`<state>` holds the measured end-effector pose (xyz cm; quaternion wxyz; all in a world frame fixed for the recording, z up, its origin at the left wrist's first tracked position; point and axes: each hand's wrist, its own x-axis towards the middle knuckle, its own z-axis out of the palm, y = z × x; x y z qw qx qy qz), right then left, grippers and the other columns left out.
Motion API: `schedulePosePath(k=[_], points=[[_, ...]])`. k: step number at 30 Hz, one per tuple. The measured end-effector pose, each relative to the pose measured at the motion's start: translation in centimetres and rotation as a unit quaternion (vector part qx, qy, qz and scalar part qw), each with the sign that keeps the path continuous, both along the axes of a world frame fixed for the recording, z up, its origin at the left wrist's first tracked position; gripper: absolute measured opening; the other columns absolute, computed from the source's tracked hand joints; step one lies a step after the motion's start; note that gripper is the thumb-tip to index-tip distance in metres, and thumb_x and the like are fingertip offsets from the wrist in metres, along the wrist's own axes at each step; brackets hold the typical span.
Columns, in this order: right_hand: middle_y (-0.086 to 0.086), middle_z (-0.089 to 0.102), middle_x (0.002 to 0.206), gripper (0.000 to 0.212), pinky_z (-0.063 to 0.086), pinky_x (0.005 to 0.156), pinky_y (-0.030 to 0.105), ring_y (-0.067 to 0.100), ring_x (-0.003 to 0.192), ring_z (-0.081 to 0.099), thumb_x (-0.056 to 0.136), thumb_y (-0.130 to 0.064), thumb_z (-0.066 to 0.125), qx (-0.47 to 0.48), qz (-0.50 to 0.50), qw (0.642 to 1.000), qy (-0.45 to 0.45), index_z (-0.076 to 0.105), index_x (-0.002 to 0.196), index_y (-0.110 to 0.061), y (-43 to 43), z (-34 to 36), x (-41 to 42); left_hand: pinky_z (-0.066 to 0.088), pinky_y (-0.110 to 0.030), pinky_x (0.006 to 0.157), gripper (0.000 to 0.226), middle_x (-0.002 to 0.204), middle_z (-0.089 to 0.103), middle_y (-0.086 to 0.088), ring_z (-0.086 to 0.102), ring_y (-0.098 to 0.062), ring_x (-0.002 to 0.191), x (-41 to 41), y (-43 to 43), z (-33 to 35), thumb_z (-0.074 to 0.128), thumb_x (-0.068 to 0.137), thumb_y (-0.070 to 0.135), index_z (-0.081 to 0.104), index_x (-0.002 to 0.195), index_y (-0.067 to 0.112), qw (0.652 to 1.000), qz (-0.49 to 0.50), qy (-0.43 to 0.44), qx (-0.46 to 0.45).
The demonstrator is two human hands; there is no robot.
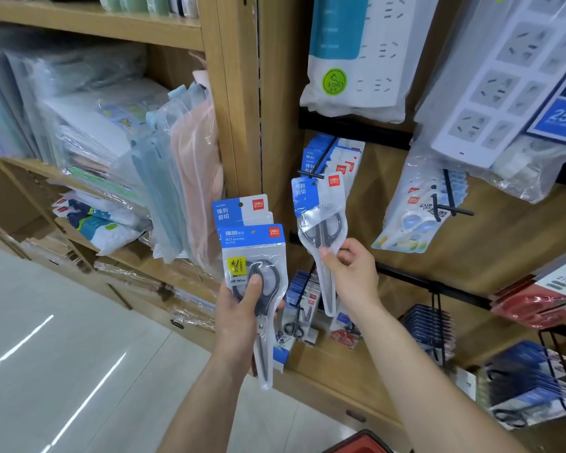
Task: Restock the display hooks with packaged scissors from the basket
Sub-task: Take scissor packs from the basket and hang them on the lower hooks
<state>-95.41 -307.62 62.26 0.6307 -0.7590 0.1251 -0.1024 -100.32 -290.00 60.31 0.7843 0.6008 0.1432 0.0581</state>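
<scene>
STATUS judged partway | right hand [350, 273] pinches scissors pack [321, 217], top at tip of part-filled hook [323, 158] | left hand [242, 305] grips spare packs [252, 243], unhung | basket [363, 443] rim at frame bottom, contents hidden

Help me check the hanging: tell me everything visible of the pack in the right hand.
The pack is a clear pouch with a blue-and-white header bearing a red logo, holding dark-handled scissors, blades down. Its header sits at the tip of a black hook, before similar packs; whether threaded on, I cannot tell. The right hand pinches it below the handles.
</scene>
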Motion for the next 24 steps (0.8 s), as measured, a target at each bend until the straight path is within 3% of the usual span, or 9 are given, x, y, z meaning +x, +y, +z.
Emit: schedulePosePath(k=[2, 6, 9, 12, 15, 17, 19, 21, 24], points=[[0.004, 0.060, 0.064, 0.022, 0.043, 0.057, 0.016, 0.007, 0.057, 0.051, 0.096, -0.027, 0.072, -0.010, -0.004, 1.000, 0.001, 0.059, 0.086, -0.012, 0.1, 0.1, 1.2, 0.063, -0.035, 0.076, 0.026, 0.112, 0.077, 0.005, 0.076, -0.017, 0.099, 0.1, -0.1, -0.1, 0.061, 0.103, 0.027, 0.063, 0.128, 0.030, 1.000, -0.003, 0.005, 0.004], [0.004, 0.055, 0.067, 0.029, 0.043, 0.062, 0.027, 0.012, 0.060, 0.048, 0.094, -0.026, 0.074, -0.025, -0.053, 0.998, 0.011, 0.055, 0.082, -0.007, 0.1, 0.0, 5.1, 0.062, -0.027, 0.071, 0.026, 0.111, 0.077, 0.006, 0.076, -0.016, 0.099, 0.1, -0.1, 0.0, 0.061, 0.103, 0.028, 0.063, 0.129, 0.031, 1.000, -0.003, 0.002, 0.013], [0.007, 0.064, 0.083, 0.027, 0.046, 0.066, 0.029, 0.018, 0.076, 0.059, 0.094, -0.028, 0.073, -0.022, -0.076, 0.996, 0.038, 0.063, 0.093, -0.004, 0.0, -0.1, 8.0, 0.061, -0.049, 0.090, 0.029, 0.115, 0.077, 0.004, 0.075, -0.022, 0.104, 0.0, 0.2, 0.3, 0.061, 0.103, 0.030, 0.062, 0.131, 0.033, 0.999, -0.018, 0.000, 0.027], [0.001, 0.065, 0.090, 0.025, 0.045, 0.063, 0.027, 0.021, 0.087, 0.063, 0.094, -0.032, 0.072, -0.036, -0.068, 0.994, 0.074, 0.065, 0.099, -0.009, -0.3, -0.6, 8.9, 0.059, -0.058, 0.094, 0.028, 0.115, 0.077, 0.005, 0.075, -0.024, 0.104, -0.2, 0.6, 0.5, 0.061, 0.103, 0.032, 0.062, 0.131, 0.036, 0.999, -0.020, 0.002, 0.038], [-0.002, 0.063, 0.109, 0.040, 0.045, 0.080, 0.029, 0.020, 0.101, 0.061, 0.094, -0.038, 0.072, -0.062, -0.070, 0.991, 0.096, 0.058, 0.122, -0.013, 0.0, -0.7, 6.6, 0.061, -0.056, 0.091, 0.026, 0.111, 0.077, 0.005, 0.076, -0.022, 0.099, -0.3, 0.6, 0.7, 0.061, 0.103, 0.028, 0.063, 0.128, 0.033, 0.999, -0.021, 0.000, 0.038], [-0.004, 0.063, 0.115, 0.041, 0.044, 0.080, 0.025, 0.016, 0.103, 0.061, 0.097, -0.039, 0.069, -0.054, -0.069, 0.994, 0.071, 0.054, 0.128, -0.017, 0.5, -0.9, 3.5, 0.061, -0.054, 0.092, 0.026, 0.111, 0.077, 0.004, 0.076, -0.022, 0.101, -0.3, 0.4, 0.7, 0.062, 0.103, 0.026, 0.064, 0.127, 0.032, 0.999, -0.024, -0.001, 0.038], [-0.006, 0.066, 0.109, 0.023, 0.048, 0.078, 0.022, 0.011, 0.099, 0.065, 0.099, -0.038, 0.065, 0.010, -0.015, 0.999, 0.046, 0.061, 0.116, -0.022, 1.5, -0.7, -0.1, 0.061, -0.052, 0.092, 0.025, 0.110, 0.077, 0.001, 0.075, -0.025, 0.102, -0.3, 0.1, 0.7, 0.063, 0.102, 0.024, 0.064, 0.127, 0.029, 0.999, -0.029, -0.003, 0.035], [-0.005, 0.072, 0.101, 0.016, 0.056, 0.079, 0.028, 0.011, 0.091, 0.070, 0.099, -0.038, 0.066, 0.071, 0.072, 0.994, 0.052, 0.067, 0.107, -0.025, 2.4, -0.4, -3.0, 0.061, -0.042, 0.089, 0.024, 0.109, 0.078, 0.001, 0.075, -0.022, 0.102, -0.4, -0.5, 0.8, 0.063, 0.102, 0.021, 0.064, 0.126, 0.025, 0.999, -0.041, -0.008, 0.034], [0.001, 0.074, 0.090, 0.010, 0.058, 0.067, 0.031, 0.016, 0.078, 0.072, 0.095, -0.031, 0.072, 0.068, 0.115, 0.990, 0.046, 0.070, 0.099, -0.022, 3.2, -0.4, -4.6, 0.061, -0.030, 0.080, 0.022, 0.107, 0.079, 0.000, 0.076, -0.019, 0.100, -0.7, -1.6, 1.0, 0.065, 0.100, 0.015, 0.065, 0.122, 0.020, 0.998, -0.058, -0.011, 0.030]])
